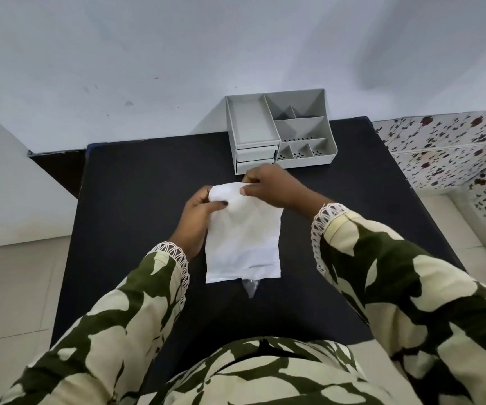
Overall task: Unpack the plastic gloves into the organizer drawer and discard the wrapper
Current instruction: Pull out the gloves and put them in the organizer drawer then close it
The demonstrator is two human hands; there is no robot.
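Observation:
A white plastic packet of gloves [243, 244] hangs over the middle of the black table [136, 200], held by its top edge. My left hand [196, 217] grips the packet's upper left corner. My right hand [271, 187] pinches the bunched white top from the right. A bit of clear plastic [250, 287] pokes out below the packet's bottom edge. The grey organizer [279, 133] stands at the table's far edge, just beyond my right hand. Its two small drawers [256, 159] at the front left are closed.
The organizer has a long tray on the left and several open compartments on the right. A pale wall rises behind the table. A flowered cloth surface [446, 147] lies to the right, and tiled floor [16, 287] lies to the left.

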